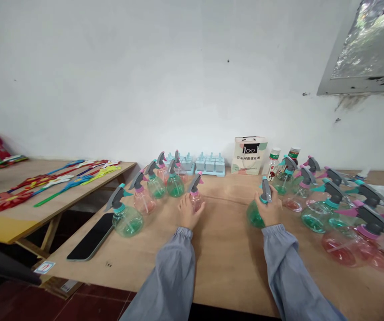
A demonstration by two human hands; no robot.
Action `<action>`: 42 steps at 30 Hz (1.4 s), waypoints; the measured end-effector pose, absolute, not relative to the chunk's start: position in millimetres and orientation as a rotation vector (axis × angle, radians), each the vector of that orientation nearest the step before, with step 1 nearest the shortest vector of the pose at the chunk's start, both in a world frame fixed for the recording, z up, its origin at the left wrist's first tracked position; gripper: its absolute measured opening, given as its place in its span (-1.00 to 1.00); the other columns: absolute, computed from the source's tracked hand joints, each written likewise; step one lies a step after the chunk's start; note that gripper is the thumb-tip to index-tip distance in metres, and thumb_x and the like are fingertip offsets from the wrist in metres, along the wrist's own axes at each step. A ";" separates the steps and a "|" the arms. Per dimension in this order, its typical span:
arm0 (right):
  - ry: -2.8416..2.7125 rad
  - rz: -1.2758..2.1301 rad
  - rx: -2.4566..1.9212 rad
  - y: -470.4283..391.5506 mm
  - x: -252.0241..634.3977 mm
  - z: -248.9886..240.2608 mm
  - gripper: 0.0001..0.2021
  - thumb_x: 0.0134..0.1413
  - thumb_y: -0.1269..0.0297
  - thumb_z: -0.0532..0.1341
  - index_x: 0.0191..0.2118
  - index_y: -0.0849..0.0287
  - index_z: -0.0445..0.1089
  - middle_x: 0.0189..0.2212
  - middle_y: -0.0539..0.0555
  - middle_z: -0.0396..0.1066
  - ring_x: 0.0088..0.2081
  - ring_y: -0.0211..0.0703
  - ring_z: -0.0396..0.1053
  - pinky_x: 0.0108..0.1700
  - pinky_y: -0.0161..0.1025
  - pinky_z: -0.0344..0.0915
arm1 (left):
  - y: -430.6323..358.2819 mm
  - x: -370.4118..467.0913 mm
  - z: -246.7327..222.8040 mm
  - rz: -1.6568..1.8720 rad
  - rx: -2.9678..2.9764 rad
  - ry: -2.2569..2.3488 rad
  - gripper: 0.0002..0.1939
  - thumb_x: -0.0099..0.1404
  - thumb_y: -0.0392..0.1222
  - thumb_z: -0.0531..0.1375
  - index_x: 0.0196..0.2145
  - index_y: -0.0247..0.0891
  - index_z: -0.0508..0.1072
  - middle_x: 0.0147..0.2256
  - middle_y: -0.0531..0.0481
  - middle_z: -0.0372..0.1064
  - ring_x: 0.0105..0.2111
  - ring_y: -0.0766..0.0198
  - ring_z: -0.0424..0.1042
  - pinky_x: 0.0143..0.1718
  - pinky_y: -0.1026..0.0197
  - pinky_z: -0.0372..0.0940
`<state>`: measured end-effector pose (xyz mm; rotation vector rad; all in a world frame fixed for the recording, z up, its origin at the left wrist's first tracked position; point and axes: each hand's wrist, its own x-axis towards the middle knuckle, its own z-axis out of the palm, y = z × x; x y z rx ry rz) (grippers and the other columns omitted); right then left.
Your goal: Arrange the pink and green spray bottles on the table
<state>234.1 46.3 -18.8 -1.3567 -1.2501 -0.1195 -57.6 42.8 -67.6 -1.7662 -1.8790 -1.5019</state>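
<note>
My left hand is wrapped around the near side of a pink spray bottle with a grey and pink trigger head, upright at the middle of the table. To the right, my right hand grips a green spray bottle by its neck; the bottle leans slightly, and I cannot tell whether its base touches the wood. Several bottles stand left of my left hand, among them a green one at the front and a pink one behind it. More green bottles and pink bottles crowd the right side.
A black phone lies at the table's left edge. Along the wall stand light blue ice-pop moulds, a paper bag and two capped bottles. Another table at left carries colourful flower-shaped items.
</note>
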 end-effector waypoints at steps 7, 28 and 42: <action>-1.161 -0.477 -1.294 51.3 238.9 -40.5 -0.42 0.06 0.00 0.22 0.10 0.24 0.12 -0.02 0.32 0.26 0.07 0.15 0.27 0.08 0.13 0.22 | 42.1 -57.0 -67.6 -1.502 -1.755 -1.876 -0.33 0.17 0.09 0.22 0.13 -0.28 0.19 0.05 -0.29 0.32 0.09 -0.10 0.29 0.06 -0.11 0.19; -1.303 -0.044 -1.740 59.3 258.3 -90.4 -0.12 0.00 -0.31 0.07 0.24 0.33 0.09 0.10 0.46 0.31 0.10 0.33 0.30 0.07 0.17 0.18 | 43.3 -55.0 -68.4 -1.496 -1.781 -1.881 -0.34 0.19 0.10 0.20 0.14 -0.30 0.21 0.07 -0.30 0.33 0.09 -0.11 0.29 0.07 -0.11 0.18; -1.138 -0.024 -1.808 153.2 281.7 -67.6 -0.12 -0.01 -0.22 0.18 0.23 0.43 0.07 0.11 0.55 0.25 0.14 0.37 0.23 0.10 0.15 0.13 | 37.4 -50.5 -69.3 -1.480 -1.840 -1.874 -0.34 0.19 0.08 0.22 0.14 -0.31 0.20 0.06 -0.30 0.33 0.08 -0.09 0.31 0.05 -0.10 0.18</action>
